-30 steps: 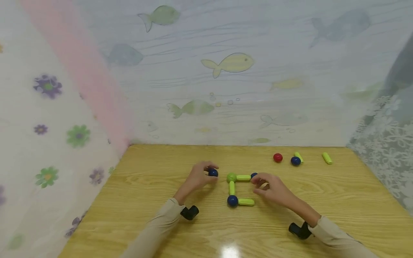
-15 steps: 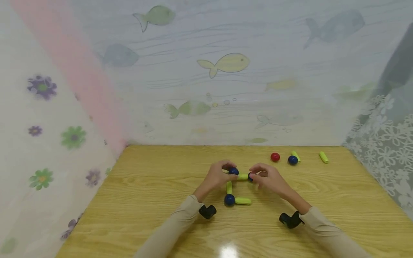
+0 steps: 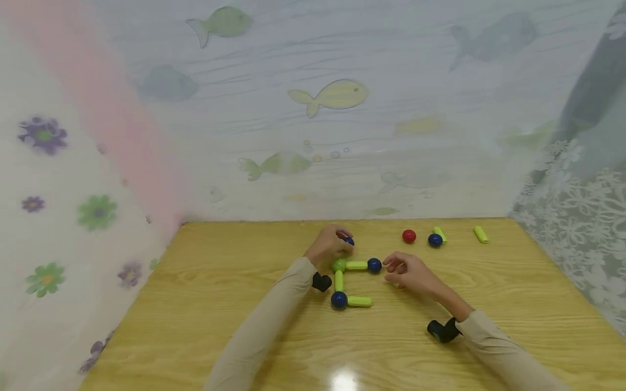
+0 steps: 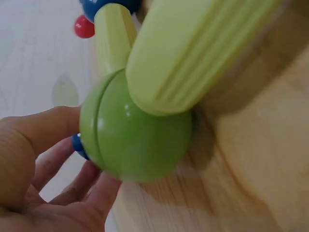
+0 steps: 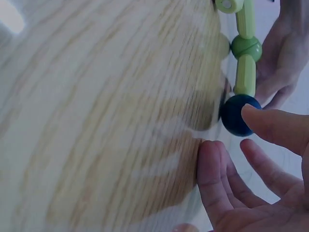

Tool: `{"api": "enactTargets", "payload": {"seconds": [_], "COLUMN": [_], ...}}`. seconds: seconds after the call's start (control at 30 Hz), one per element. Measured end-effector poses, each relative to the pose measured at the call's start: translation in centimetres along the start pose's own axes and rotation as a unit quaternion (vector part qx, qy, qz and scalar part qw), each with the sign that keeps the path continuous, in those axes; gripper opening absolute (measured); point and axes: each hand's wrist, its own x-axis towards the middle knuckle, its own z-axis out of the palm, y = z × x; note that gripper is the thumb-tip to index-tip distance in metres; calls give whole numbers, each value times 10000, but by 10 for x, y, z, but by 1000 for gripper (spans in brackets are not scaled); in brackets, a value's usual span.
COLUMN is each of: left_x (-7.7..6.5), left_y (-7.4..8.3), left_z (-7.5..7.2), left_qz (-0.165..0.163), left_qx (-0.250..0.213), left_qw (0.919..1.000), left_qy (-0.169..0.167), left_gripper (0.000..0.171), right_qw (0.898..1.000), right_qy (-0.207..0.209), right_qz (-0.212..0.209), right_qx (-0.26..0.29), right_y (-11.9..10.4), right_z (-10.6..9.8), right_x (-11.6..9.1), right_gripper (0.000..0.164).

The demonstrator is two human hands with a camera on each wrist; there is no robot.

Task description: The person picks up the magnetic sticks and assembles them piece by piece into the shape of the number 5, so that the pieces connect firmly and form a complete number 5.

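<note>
My left hand grips a loose blue ball just beyond the built piece; in the left wrist view the green ball hides most of that blue ball. Flat on the wooden table lies the built piece: a green corner ball, one yellow-green rod leading right to a blue end ball, another rod leading down to a blue corner ball, and a third rod pointing right from there. My right hand is beside the end ball, its fingers apart and holding nothing.
At the back right are a red ball, a blue ball against a yellow-green rod, and a separate rod. A fish-patterned cloth hangs behind the table's back edge.
My left hand has carried the loose blue ball rightward over the green ball, then farther back. My right hand moved in to the end ball and has since drawn slightly off to the right.
</note>
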Motion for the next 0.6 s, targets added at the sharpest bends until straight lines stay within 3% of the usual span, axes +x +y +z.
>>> {"api": "enactTargets", "payload": {"seconds": [0.13, 0.27, 0.43, 0.6], "left_x": [7, 1, -24, -49], "left_y": [-6, -15, -19, -17], "left_z": [-1, -11, -24, -17], "left_qz": [-19, 162, 315, 579], "left_qx": [-25, -113, 20, 303], "left_qw": [9997, 9992, 9978, 9929], "left_qy": [-226, -356, -583, -991], "left_gripper": [40, 46, 36, 30], "right_qw": [9999, 9999, 9984, 9895], "right_qy": [-126, -98, 207, 360], "right_qz": [-6, 83, 98, -19], "right_qx": [9, -38, -513, -1398], "right_y": [1, 4, 8, 5], "right_z": [2, -7, -27, -41], "right_x": [5, 9, 18, 45], "right_gripper": [31, 31, 32, 42]}}
